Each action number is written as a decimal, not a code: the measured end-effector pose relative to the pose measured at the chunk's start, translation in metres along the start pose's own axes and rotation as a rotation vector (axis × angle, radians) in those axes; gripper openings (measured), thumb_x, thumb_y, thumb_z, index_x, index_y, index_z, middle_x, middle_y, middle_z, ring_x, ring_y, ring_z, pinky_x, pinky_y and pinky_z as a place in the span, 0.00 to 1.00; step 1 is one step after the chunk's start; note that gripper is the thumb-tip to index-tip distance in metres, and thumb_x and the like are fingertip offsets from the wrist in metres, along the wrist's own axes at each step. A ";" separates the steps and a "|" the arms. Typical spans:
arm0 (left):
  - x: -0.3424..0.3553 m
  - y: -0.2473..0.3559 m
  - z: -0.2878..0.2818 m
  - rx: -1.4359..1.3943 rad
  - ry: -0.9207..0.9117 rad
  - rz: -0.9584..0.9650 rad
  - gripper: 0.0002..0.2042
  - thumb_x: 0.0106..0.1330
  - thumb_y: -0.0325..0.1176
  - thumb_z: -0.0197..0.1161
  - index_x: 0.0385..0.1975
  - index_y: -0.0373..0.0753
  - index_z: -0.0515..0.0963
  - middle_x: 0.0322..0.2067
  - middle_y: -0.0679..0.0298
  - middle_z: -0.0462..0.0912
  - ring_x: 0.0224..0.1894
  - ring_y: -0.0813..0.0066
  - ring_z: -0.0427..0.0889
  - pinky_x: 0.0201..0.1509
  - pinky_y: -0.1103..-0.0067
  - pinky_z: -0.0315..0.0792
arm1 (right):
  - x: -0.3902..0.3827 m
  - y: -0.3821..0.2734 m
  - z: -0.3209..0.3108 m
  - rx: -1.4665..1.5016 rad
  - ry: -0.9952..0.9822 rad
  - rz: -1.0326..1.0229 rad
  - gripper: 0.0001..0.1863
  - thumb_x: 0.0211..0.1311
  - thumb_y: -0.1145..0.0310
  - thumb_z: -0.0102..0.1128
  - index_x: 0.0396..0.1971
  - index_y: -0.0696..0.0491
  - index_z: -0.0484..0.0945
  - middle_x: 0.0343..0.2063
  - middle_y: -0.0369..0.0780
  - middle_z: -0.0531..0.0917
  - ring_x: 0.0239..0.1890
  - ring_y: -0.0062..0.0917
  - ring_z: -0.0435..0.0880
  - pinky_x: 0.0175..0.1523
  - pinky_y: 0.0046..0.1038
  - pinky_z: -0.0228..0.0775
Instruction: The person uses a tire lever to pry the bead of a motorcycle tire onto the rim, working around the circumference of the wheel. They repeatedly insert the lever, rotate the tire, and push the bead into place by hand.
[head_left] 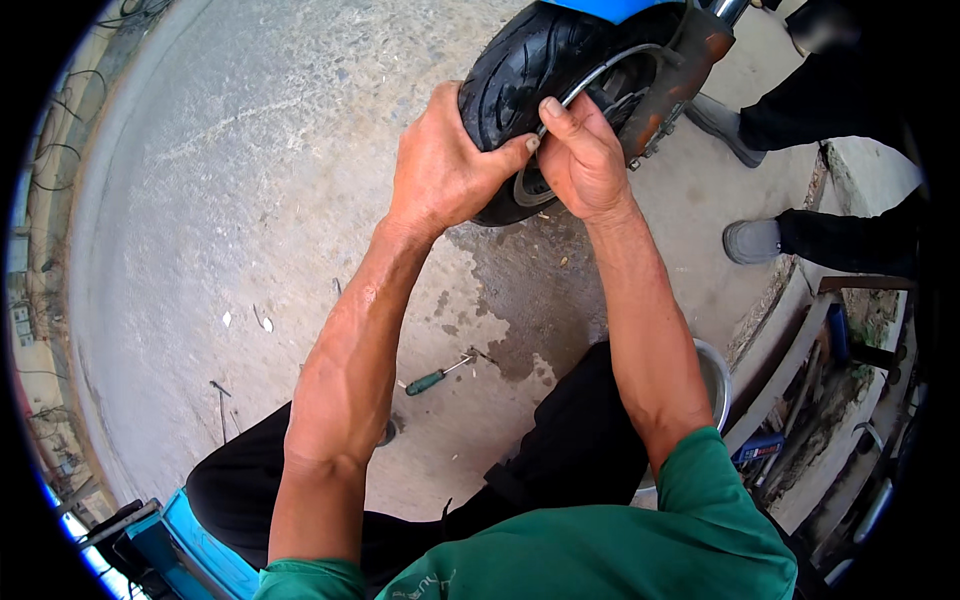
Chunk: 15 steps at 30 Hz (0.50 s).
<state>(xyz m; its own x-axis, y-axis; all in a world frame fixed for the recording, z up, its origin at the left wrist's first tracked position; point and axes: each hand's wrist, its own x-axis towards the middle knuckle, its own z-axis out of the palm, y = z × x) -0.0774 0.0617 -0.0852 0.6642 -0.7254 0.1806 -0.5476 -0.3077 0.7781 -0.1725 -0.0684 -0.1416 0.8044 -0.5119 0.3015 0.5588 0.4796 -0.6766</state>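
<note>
A black wheel tyre (500, 75) with wet-looking tread stands at the top middle, below a blue fender (610, 8). My left hand (440, 165) is wrapped round the tyre's left side, its thumb pressed at the sidewall by the rim. On the other side, my right hand (585, 160) grips the silvery wheel rim (612, 68), thumb up and the other fingers partly hidden. The two thumbs nearly meet at the rim's edge. A rusty, dark metal part (680, 85) runs alongside the wheel.
A green-handled screwdriver (425, 383) lies on the concrete near a wet patch (545, 290). A metal basin (713, 375) stands by my right arm. Another person's shoes (752, 242) are at the right, above a cluttered rack (800, 400). A blue plastic object (205, 550) is at lower left.
</note>
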 end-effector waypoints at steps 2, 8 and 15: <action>-0.002 0.006 0.007 -0.005 0.067 0.001 0.35 0.51 0.46 0.78 0.52 0.27 0.74 0.38 0.46 0.86 0.39 0.52 0.89 0.45 0.66 0.83 | 0.002 -0.006 -0.004 0.004 0.000 0.025 0.21 0.76 0.65 0.58 0.63 0.56 0.71 0.57 0.38 0.81 0.60 0.23 0.77 0.70 0.32 0.65; 0.001 0.030 0.015 0.080 0.120 -0.047 0.32 0.55 0.45 0.78 0.51 0.27 0.75 0.39 0.49 0.87 0.40 0.62 0.89 0.43 0.70 0.84 | 0.013 -0.004 -0.012 0.099 0.024 0.041 0.18 0.76 0.63 0.59 0.59 0.53 0.75 0.54 0.35 0.83 0.57 0.22 0.79 0.67 0.31 0.69; -0.005 0.027 0.023 0.066 0.240 -0.055 0.28 0.54 0.47 0.75 0.46 0.30 0.77 0.36 0.45 0.87 0.40 0.47 0.89 0.45 0.62 0.81 | 0.008 0.003 0.007 -0.017 0.159 -0.070 0.19 0.73 0.64 0.65 0.59 0.55 0.76 0.51 0.34 0.83 0.53 0.20 0.80 0.61 0.27 0.72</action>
<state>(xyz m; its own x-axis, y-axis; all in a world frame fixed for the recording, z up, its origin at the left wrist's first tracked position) -0.1073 0.0428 -0.0785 0.7915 -0.5416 0.2831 -0.5342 -0.3882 0.7509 -0.1628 -0.0661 -0.1360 0.7211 -0.6502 0.2393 0.6076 0.4274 -0.6694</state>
